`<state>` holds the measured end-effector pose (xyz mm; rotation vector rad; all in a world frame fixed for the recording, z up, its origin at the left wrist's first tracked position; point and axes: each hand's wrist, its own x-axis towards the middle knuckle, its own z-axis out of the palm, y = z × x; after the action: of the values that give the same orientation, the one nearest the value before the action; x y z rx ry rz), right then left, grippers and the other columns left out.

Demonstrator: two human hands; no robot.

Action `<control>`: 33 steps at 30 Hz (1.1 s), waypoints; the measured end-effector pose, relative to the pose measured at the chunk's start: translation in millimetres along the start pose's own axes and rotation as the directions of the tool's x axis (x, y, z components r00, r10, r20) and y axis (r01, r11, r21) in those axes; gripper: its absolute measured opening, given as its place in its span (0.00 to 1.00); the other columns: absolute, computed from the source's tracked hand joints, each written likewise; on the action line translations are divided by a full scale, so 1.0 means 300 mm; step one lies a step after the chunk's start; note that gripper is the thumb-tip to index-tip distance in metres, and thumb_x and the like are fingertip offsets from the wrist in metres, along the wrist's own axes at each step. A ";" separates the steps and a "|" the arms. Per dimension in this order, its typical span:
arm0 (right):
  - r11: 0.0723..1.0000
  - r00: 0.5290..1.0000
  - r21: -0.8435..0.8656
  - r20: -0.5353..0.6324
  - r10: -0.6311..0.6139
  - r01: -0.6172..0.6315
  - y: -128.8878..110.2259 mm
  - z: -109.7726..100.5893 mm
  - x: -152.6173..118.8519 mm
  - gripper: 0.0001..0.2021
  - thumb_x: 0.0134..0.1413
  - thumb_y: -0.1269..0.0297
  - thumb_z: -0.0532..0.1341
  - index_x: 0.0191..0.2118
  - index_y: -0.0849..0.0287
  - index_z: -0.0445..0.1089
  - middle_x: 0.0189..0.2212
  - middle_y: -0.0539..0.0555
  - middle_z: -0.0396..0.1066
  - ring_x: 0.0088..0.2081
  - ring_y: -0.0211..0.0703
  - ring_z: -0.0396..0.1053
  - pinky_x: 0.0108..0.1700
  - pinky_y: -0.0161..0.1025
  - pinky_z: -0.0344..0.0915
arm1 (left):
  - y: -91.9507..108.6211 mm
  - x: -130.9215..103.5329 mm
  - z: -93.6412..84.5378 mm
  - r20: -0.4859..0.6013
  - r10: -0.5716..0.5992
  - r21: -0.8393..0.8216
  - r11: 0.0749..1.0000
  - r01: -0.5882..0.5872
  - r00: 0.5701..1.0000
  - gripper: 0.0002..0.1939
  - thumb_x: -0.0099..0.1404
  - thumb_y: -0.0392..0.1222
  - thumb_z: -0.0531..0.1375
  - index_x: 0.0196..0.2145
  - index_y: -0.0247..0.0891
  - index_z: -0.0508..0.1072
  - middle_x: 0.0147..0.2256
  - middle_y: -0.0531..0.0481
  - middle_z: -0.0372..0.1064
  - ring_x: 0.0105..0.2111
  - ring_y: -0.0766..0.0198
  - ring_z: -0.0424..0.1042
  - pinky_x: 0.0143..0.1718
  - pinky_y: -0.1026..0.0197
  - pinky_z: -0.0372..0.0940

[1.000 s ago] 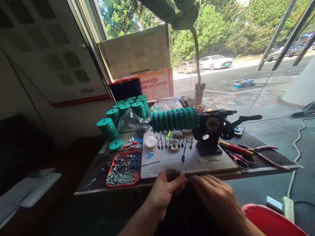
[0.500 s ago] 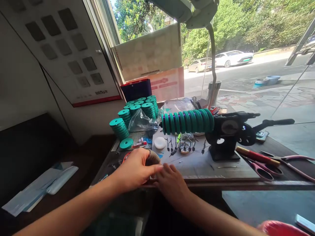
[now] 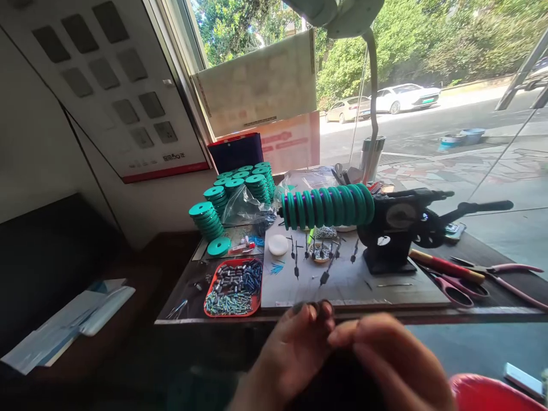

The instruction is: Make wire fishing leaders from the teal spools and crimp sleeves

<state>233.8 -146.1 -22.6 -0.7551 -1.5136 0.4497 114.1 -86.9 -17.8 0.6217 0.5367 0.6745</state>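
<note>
My left hand (image 3: 289, 354) is low in the middle of the view, with its fingers curled closed and dark patches showing at the fingertips. Close against it, my right hand (image 3: 389, 357) has thumb and finger pinched together. Anything held between the two is too small or hidden to make out. Just beyond them lies a grey board (image 3: 295, 294) with several small dark parts on thin stems (image 3: 324, 278). To the left is a red tray (image 3: 205, 307) of small metal cylinders and thin blue and greenish pieces.
A black hand-cranked winder (image 3: 389, 251) carries a row of green spools (image 3: 327, 206). More green spools (image 3: 208, 220) are stacked behind the tray. Scissors (image 3: 456, 291), pliers (image 3: 505, 274) and a red-and-gold stick (image 3: 445, 265) lie right. A white round lid (image 3: 278, 245) sits on the board.
Both hands have come back from the tray's edge toward me and to the right, uncovering the tray. More dark stemmed parts show at the board's front.
</note>
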 end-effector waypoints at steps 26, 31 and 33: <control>0.888 0.859 0.206 -0.239 0.453 -0.411 0.057 0.008 -0.007 0.08 0.52 0.66 0.56 0.36 0.63 0.59 0.35 0.55 0.68 0.38 0.31 0.68 0.44 0.24 0.67 | -0.094 0.026 0.034 0.044 0.017 -0.582 0.813 0.012 0.999 0.06 0.56 0.36 0.62 0.27 0.30 0.77 0.36 0.42 0.72 0.42 0.60 0.68 0.52 0.60 0.56; 0.909 0.872 0.140 -0.259 0.415 -0.391 0.048 0.002 -0.001 0.07 0.53 0.67 0.56 0.36 0.64 0.59 0.34 0.55 0.68 0.38 0.32 0.68 0.43 0.25 0.67 | -0.088 0.028 0.037 0.041 0.011 -0.587 0.810 0.015 0.999 0.05 0.54 0.35 0.63 0.27 0.30 0.76 0.36 0.42 0.73 0.41 0.60 0.69 0.50 0.61 0.59; 0.930 0.900 0.048 -0.241 0.364 -0.364 0.050 0.002 -0.002 0.05 0.53 0.69 0.55 0.36 0.64 0.60 0.35 0.54 0.68 0.39 0.31 0.68 0.43 0.24 0.67 | -0.083 0.029 0.046 0.025 0.007 -0.596 0.803 0.010 1.000 0.04 0.53 0.35 0.64 0.26 0.30 0.76 0.35 0.42 0.73 0.40 0.61 0.70 0.48 0.62 0.60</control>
<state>236.1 -135.8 -33.4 -1.0605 -1.1393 0.6122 138.6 -100.7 -27.3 0.0303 0.2695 0.7846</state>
